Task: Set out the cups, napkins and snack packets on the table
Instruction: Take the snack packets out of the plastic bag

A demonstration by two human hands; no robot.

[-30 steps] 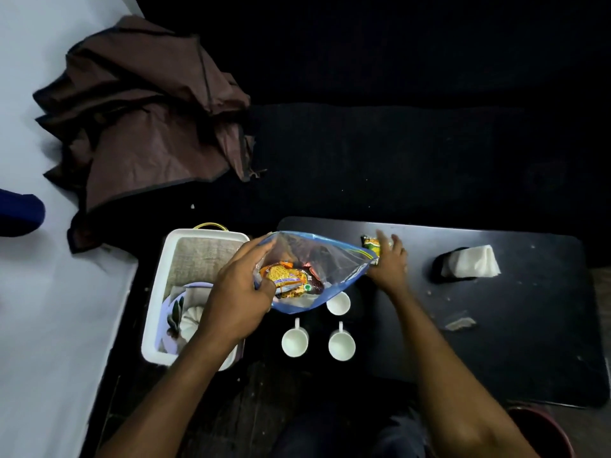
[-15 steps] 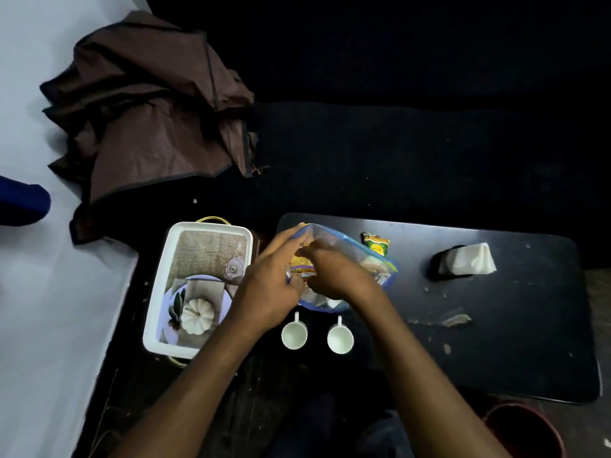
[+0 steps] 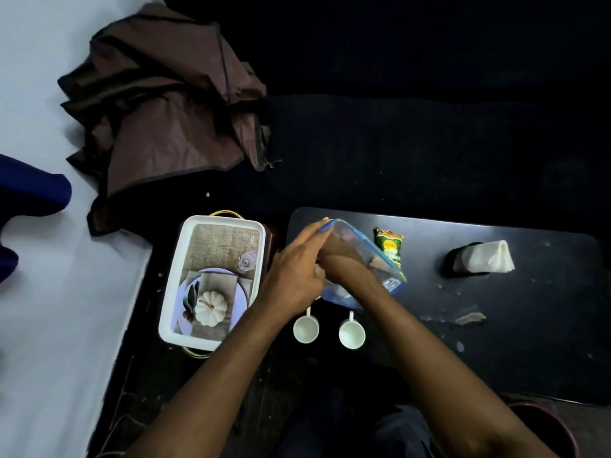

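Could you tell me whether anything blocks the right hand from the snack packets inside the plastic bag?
Nothing visible does: the left hand holds the plastic bag open, and the right hand is already reaching inside it.

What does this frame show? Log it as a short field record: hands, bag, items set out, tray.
left hand: holds the plastic bag open
right hand: reaching inside the bag
cups: two visible, upright, near table edge
snack packet: green, lying on table
napkins: in dark holder
tray: left of table
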